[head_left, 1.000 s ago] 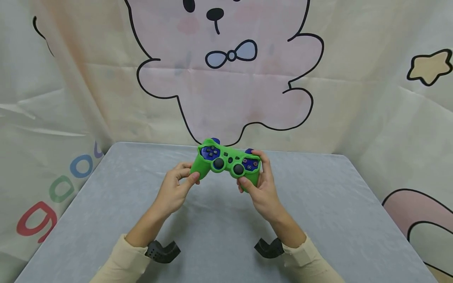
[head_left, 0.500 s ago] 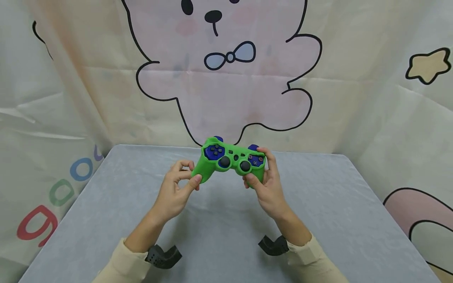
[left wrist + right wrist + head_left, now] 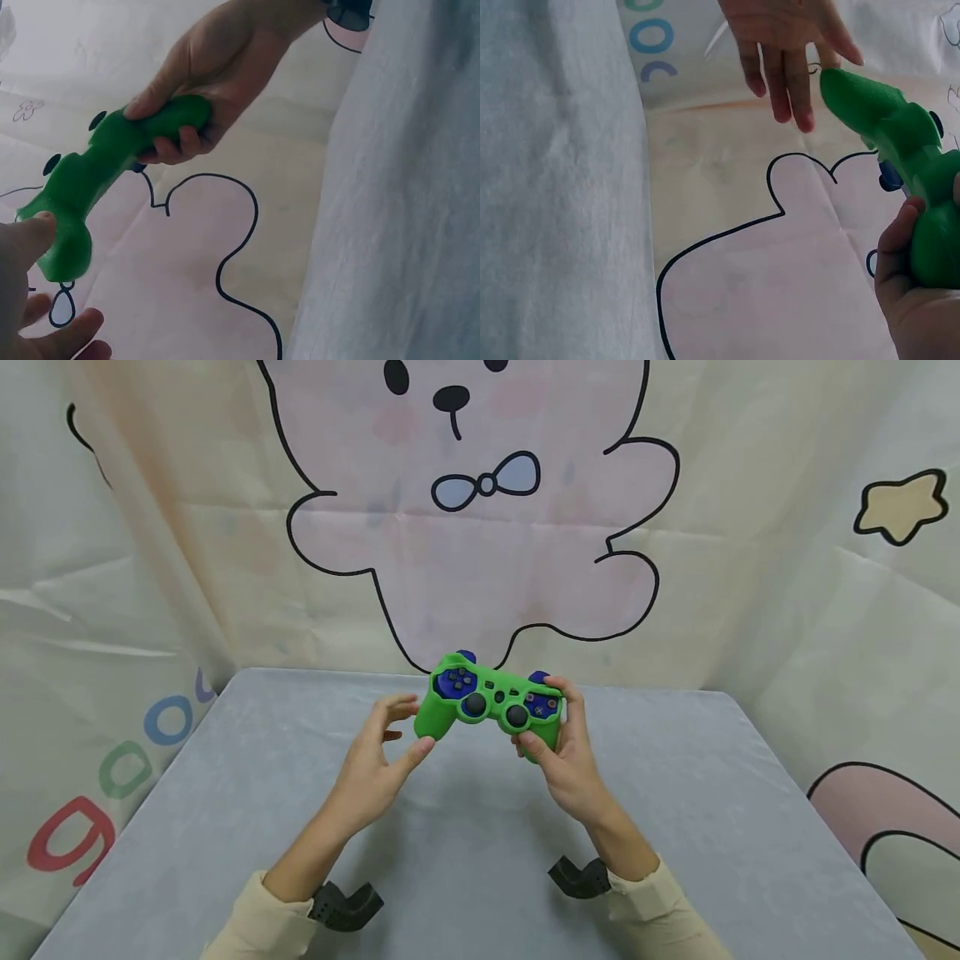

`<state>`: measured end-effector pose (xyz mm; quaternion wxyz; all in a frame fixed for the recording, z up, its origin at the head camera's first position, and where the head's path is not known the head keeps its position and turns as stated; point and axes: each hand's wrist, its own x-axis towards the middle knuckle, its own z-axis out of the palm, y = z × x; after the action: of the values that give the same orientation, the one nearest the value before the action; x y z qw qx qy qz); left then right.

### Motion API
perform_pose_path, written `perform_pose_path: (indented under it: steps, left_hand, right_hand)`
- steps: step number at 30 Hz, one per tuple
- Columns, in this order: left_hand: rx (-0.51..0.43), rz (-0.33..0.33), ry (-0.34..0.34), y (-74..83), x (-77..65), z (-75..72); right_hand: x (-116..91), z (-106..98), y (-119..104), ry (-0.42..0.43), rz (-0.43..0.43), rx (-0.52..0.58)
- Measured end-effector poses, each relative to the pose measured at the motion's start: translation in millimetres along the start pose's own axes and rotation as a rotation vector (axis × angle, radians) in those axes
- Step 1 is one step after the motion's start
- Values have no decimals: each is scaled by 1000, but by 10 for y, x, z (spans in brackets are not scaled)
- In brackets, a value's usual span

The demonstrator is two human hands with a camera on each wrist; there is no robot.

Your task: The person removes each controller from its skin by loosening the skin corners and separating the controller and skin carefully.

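A green game controller (image 3: 495,693) with blue button panels and black thumbsticks is held above the table, tilted down to the right. My right hand (image 3: 566,772) grips its right handle, thumb on the front and index finger up by the blue shoulder button. Beside the left handle is my left hand (image 3: 371,768), its thumb and fingers spread apart around the handle's end. In the right wrist view the left hand's fingers (image 3: 776,82) stretch out loosely, apart from the green handle (image 3: 859,94). The left wrist view shows the right hand (image 3: 225,67) wrapped round the other handle.
A grey cloth-covered table (image 3: 465,877) lies below the hands. Behind it hangs a cream curtain (image 3: 720,527) printed with a bear and a star. Each wrist wears a black camera mount, such as the left mount (image 3: 347,906).
My left hand has loosened its pinch on the left handle and its fingers have spread. The controller first shifted slightly right and now stays in my right hand.
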<state>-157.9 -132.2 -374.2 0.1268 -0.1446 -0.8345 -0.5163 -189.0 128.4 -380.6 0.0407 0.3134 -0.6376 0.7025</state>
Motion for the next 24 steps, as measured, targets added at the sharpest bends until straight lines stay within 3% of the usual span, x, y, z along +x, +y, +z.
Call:
perform_pose_path:
  steps: [4,9,17,24]
  left_hand:
    - [5,23,35,21,-10,13]
    - [66,105,69,24,-25,58]
    - [204,288,-2,-1,-24,23]
    - [268,387,119,-51,-18,52]
  right_hand:
    - [-13,60,-54,1,-9,-32]
    - [-31,88,-94,30,19,-55]
    - [-32,60,-74,-15,33,-6]
    - [-25,30,-35,-66,57,-43]
